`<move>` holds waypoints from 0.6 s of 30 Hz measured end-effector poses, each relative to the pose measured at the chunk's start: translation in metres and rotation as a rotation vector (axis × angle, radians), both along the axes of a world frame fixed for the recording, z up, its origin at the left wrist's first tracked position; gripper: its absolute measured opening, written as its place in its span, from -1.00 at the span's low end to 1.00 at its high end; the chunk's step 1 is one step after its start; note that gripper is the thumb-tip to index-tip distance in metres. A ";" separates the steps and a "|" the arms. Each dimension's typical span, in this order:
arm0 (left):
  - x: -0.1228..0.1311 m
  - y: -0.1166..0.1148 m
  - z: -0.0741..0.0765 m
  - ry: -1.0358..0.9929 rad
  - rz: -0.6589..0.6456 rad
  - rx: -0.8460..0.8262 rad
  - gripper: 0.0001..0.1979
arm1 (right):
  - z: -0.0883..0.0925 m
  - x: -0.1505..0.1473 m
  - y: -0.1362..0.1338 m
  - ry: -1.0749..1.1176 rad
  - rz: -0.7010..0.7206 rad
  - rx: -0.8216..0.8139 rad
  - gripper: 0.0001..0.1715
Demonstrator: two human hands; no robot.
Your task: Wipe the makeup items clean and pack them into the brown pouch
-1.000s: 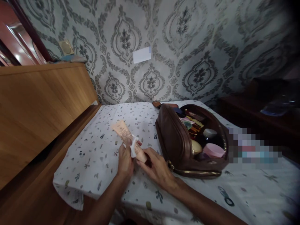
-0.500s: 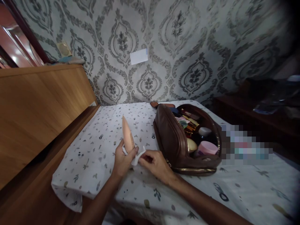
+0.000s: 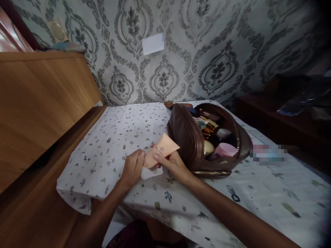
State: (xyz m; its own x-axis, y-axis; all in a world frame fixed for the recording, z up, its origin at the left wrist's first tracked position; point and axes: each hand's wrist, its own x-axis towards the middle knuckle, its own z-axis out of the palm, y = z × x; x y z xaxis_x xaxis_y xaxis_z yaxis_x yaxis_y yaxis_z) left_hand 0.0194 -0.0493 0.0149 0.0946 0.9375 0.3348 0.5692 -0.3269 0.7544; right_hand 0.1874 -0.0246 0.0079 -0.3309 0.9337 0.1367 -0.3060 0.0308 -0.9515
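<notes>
A peach squeeze tube [image 3: 165, 148] with small dark print is tilted, its wide flat end pointing up and right. The fingers of my right hand [image 3: 176, 165] close around it, thumb on the printed face. At the tube's lower left end, my left hand [image 3: 133, 167] is closed on a white tissue [image 3: 152, 173], which shows below the tube. Left fingertips are partly hidden. Right of both hands stands a brown cosmetic bag [image 3: 184, 136], its lid open. Inside it are a pink-lidded jar [image 3: 226, 150], a yellowish round item [image 3: 209, 147] and several gold-coloured tubes.
The bag rests on a white patterned cloth [image 3: 124, 127]. A wooden panel [image 3: 46, 100] rises along the left, and a papered wall [image 3: 162, 20] closes off the back. At right, a dark surface carries a clear plastic item [image 3: 292, 109]. A blurred-out patch lies beside the bag.
The tube passed from my left hand to my right and turned from upright to leaning right, printed face showing. My left hand now closes on the tissue. The view tilted downward.
</notes>
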 end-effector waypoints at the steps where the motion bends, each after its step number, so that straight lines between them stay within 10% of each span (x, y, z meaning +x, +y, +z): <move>1: -0.001 0.001 0.000 -0.058 -0.025 -0.050 -0.55 | 0.001 0.001 -0.001 0.002 0.022 0.012 -0.46; 7: -0.003 0.005 -0.003 -0.398 -0.248 -0.394 -0.47 | 0.001 0.003 -0.003 0.012 0.178 0.036 -0.58; 14: 0.001 0.012 -0.005 -0.417 0.072 -0.188 -0.56 | 0.000 -0.002 -0.001 0.230 0.168 -0.160 -0.55; 18: 0.003 0.010 -0.005 -0.563 -0.101 -0.362 -0.56 | 0.003 -0.003 0.001 0.291 0.151 -0.198 -0.53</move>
State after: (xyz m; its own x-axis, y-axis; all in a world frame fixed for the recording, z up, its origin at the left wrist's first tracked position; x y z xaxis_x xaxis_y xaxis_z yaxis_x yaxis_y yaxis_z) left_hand 0.0224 -0.0390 0.0102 0.0912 0.9955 0.0249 0.0373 -0.0284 0.9989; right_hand 0.1848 -0.0232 0.0108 -0.4402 0.8954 0.0672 -0.5517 -0.2107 -0.8070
